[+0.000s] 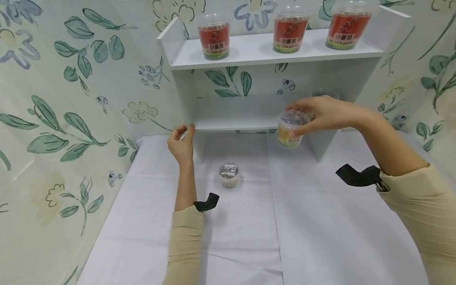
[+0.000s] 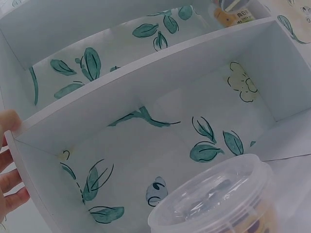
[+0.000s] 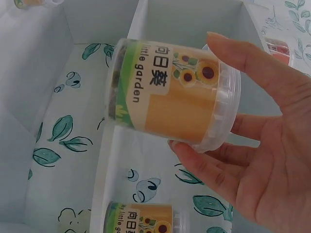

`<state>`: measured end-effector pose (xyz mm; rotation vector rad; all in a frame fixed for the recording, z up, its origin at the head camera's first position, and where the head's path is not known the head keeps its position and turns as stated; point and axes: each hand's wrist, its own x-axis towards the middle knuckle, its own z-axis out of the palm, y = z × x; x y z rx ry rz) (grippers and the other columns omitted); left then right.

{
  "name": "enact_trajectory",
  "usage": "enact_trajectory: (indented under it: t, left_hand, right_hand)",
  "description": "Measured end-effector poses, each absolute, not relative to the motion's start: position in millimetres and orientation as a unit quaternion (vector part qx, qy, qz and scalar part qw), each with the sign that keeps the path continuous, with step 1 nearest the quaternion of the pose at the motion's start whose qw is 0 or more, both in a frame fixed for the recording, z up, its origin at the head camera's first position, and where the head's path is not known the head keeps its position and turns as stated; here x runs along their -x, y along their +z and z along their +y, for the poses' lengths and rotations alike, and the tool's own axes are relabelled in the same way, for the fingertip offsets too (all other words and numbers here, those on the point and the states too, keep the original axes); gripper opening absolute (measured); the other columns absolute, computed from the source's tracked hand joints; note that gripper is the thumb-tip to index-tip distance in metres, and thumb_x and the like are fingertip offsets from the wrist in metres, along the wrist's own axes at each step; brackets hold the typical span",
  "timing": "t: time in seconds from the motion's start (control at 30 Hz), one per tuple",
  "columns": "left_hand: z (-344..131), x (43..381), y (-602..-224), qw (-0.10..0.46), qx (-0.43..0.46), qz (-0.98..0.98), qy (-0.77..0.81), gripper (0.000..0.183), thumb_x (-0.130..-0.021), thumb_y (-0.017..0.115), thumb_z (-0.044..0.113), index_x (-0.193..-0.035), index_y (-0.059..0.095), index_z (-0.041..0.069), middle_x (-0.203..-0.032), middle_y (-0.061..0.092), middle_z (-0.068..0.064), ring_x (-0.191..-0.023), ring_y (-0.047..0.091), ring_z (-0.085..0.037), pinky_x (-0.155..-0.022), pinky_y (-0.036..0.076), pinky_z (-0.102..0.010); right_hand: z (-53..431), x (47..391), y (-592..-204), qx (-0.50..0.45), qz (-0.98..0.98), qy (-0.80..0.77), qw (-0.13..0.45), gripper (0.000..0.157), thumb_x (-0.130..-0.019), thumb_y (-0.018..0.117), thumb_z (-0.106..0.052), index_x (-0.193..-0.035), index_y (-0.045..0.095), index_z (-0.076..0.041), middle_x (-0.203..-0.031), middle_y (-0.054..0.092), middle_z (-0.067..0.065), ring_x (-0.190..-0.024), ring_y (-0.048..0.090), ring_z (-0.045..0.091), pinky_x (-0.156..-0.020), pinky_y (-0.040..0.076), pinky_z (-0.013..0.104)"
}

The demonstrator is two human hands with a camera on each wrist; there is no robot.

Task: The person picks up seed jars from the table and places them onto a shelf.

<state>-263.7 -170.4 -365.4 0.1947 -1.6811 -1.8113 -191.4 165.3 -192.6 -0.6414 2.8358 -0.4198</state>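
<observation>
My right hand (image 1: 325, 113) grips a clear plastic cup (image 3: 165, 94) with an orange sunflower label and a clear lid, just in front of the middle shelf board's right part. Thumb and fingers hold it near the lid end. A second sunflower cup (image 3: 143, 218) stands on the middle board, mostly hidden behind my right hand in the head view. My left hand (image 1: 181, 144) holds the left side panel of the white shelf (image 2: 87, 99), thumb at the front edge and fingers on the outer side. A lidded cup (image 1: 228, 176) stands on the table below.
On the top board stand red-labelled tomato cups: a left one (image 1: 215, 37), a middle one (image 1: 290, 29) and a right one (image 1: 347, 27). A white cloth (image 1: 235, 233) covers the table. Flower-patterned wall covering (image 1: 71, 118) surrounds the shelf.
</observation>
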Motion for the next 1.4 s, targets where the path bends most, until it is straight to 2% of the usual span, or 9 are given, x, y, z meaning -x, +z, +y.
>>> enact_trajectory:
  t: [0.17,0.3,0.5,0.77,0.97,1.2,1.33,1.4]
  left_hand:
    - [-170,264,-364,0.311,-0.077,-0.644,-0.695,0.026,-0.077,0.075,0.024,-0.087,0.067,0.001,-0.095,0.069,-0.009,-0.088,0.064,-0.016,-0.072,0.053,-0.023]
    - [-170,262,-362,0.304,-0.081,-0.646,-0.695,0.026,-0.078,0.074,0.021,-0.09,0.067,-0.001,-0.096,0.068,-0.01,-0.089,0.064,-0.017,-0.073,0.053,-0.023]
    - [-165,247,-346,0.303,-0.078,-0.655,-0.688,0.022,-0.08,0.072,0.014,-0.089,0.066,-0.005,-0.092,0.068,-0.009,-0.088,0.064,-0.016,-0.072,0.052,-0.022]
    - [-162,239,-339,0.308,-0.076,-0.653,-0.688,0.021,-0.08,0.071,0.012,-0.089,0.066,-0.006,-0.091,0.069,-0.01,-0.079,0.063,-0.008,-0.07,0.052,-0.02]
    - [-163,240,-338,0.312,-0.076,-0.653,-0.686,0.021,-0.08,0.071,0.012,-0.089,0.067,-0.006,-0.093,0.069,-0.012,-0.076,0.062,-0.003,-0.068,0.052,-0.019]
    - [-169,253,-352,0.299,-0.079,-0.642,-0.702,0.024,-0.078,0.074,0.017,-0.09,0.068,-0.003,-0.094,0.069,-0.01,-0.076,0.063,-0.006,-0.071,0.053,-0.021]
    - [-171,260,-361,0.31,-0.078,-0.639,-0.7,0.024,-0.076,0.076,0.022,-0.087,0.069,0.002,-0.09,0.069,-0.004,-0.077,0.064,-0.007,-0.07,0.053,-0.021]
    - [-169,255,-355,0.31,-0.079,-0.641,-0.698,0.023,-0.077,0.075,0.019,-0.087,0.068,0.0,-0.09,0.069,-0.006,-0.077,0.064,-0.007,-0.07,0.053,-0.021]
  right_hand:
    - [160,206,-187,0.208,0.965,-0.135,0.092,0.079,-0.077,0.069,-0.049,-0.138,0.039,-0.008,-0.135,0.044,0.019,-0.112,0.045,0.033,-0.088,0.043,0.053]
    - [154,222,-186,0.201,0.967,-0.133,0.086,0.082,-0.079,0.066,-0.05,-0.14,0.036,-0.004,-0.14,0.038,0.022,-0.126,0.036,0.039,-0.099,0.032,0.06]
    - [150,244,-191,0.169,0.973,-0.126,0.097,0.084,-0.083,0.061,-0.051,-0.142,0.029,-0.001,-0.142,0.034,0.026,-0.131,0.028,0.044,-0.104,0.024,0.061]
    - [148,257,-200,0.164,0.973,-0.128,0.097,0.085,-0.086,0.057,-0.048,-0.144,0.02,0.002,-0.14,0.033,0.03,-0.128,0.031,0.046,-0.103,0.028,0.059]
    - [146,260,-206,0.171,0.969,-0.159,0.086,0.085,-0.086,0.058,-0.048,-0.145,0.019,0.0,-0.142,0.031,0.029,-0.128,0.031,0.044,-0.103,0.028,0.057]
    - [147,259,-210,0.165,0.967,-0.179,0.077,0.085,-0.085,0.058,-0.05,-0.146,0.02,-0.005,-0.145,0.027,0.027,-0.131,0.027,0.045,-0.104,0.025,0.06]
    - [147,255,-214,0.164,0.968,-0.185,0.045,0.086,-0.084,0.06,-0.051,-0.146,0.022,-0.005,-0.146,0.027,0.025,-0.133,0.025,0.043,-0.105,0.023,0.06]
    - [145,248,-215,0.168,0.967,-0.191,0.005,0.084,-0.084,0.062,-0.048,-0.145,0.025,-0.003,-0.146,0.027,0.025,-0.134,0.023,0.042,-0.106,0.022,0.059]
